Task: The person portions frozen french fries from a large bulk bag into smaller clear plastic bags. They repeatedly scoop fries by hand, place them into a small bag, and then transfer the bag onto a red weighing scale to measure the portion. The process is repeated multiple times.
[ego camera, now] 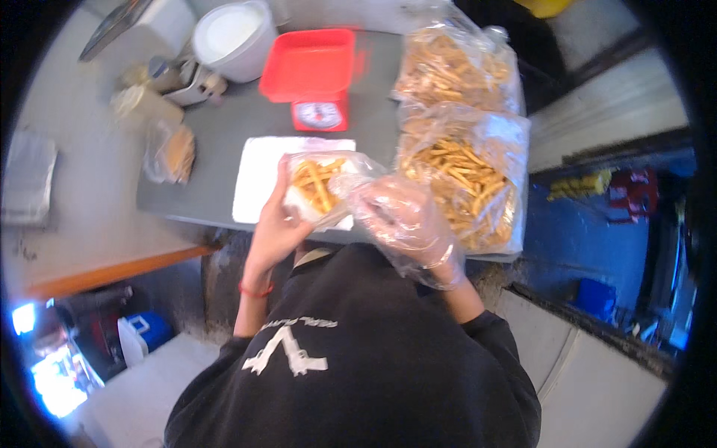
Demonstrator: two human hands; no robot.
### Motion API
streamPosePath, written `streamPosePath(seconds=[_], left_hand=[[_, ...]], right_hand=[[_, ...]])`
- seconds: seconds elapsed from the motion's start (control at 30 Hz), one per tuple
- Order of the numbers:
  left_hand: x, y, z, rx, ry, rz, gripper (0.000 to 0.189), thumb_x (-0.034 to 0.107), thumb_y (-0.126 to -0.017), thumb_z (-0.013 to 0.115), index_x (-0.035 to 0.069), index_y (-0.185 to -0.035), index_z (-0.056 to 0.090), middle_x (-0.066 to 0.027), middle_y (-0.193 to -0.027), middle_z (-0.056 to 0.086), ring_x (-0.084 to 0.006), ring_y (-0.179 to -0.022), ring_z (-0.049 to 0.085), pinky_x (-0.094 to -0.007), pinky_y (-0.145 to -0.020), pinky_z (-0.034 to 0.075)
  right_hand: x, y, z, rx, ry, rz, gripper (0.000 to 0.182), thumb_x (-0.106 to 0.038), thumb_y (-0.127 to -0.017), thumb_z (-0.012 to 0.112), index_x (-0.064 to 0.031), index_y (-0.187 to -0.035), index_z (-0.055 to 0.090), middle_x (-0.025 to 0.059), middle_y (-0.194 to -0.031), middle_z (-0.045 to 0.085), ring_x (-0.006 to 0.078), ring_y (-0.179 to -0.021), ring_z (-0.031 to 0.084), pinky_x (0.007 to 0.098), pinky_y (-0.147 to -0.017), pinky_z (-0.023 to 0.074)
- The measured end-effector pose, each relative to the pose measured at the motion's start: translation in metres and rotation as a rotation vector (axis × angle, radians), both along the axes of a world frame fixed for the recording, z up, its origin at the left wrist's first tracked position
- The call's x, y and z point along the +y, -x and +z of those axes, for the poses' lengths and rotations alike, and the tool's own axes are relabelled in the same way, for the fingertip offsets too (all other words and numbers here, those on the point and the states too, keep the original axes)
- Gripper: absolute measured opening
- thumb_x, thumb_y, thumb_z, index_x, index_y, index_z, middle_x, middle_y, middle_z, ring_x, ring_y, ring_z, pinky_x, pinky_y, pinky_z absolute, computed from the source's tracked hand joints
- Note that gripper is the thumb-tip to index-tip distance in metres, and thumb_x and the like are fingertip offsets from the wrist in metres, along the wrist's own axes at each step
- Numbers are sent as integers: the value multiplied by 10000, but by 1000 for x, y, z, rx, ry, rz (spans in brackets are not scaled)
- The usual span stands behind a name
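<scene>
My left hand [276, 229], bare and with a red band at the wrist, grips the left side of a small clear plastic bag [361, 163] above a white sheet [255, 179]. French fries [318, 182] lie in or on a white holder at the bag. My right hand [400, 215], in a clear plastic glove, is at the bag's right side with its fingers curled; whether it pinches the plastic is unclear. Just right of it, a large open plastic bag holds many fries [459, 168]. A second large bag of fries [442, 67] sits behind that one.
A red kitchen scale [320, 115] with a red tray [311, 61] stands beyond the sheet. Towards the back left are a lidded white tub [232, 42] and a pale container [148, 106]. A small bag with brownish contents [179, 154] lies at the grey board's left.
</scene>
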State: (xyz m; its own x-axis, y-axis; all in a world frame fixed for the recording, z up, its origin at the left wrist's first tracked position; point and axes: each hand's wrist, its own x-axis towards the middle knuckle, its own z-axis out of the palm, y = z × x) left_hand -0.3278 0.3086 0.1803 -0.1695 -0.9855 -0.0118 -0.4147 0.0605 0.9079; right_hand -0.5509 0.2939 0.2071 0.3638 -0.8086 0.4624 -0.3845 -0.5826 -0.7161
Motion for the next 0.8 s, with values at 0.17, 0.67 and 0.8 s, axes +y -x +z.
streamPosePath(seconds=[0.17,0.67,0.8], left_hand=[[17,-14,14,313,-180,122,953,-109,-581,439,71,-1437,60,-105,-1487,123,-19,-534,437,-167,-432,387],[8,0,-18,176,-93,-29,951,-98,-596,425,97,-1441,36,-112,-1477,154,-46,-526,464,-176,-421,409],[10,-5,-19,120,-70,-3,948,-102,-602,422,108,-1443,36,-114,-1473,163,-47,-510,462,-178,-414,409]], right_hand=[[-2,55,4,84,-452,-365,213,-194,-830,556,9,-840,619,178,-833,623,306,-777,605,366,-704,474],[-48,140,-104,609,-722,-893,374,-321,-807,531,34,-861,634,255,-902,616,388,-888,597,451,-759,475],[-57,160,-114,857,-522,-675,328,-292,-759,575,23,-817,645,247,-855,622,385,-835,607,444,-734,478]])
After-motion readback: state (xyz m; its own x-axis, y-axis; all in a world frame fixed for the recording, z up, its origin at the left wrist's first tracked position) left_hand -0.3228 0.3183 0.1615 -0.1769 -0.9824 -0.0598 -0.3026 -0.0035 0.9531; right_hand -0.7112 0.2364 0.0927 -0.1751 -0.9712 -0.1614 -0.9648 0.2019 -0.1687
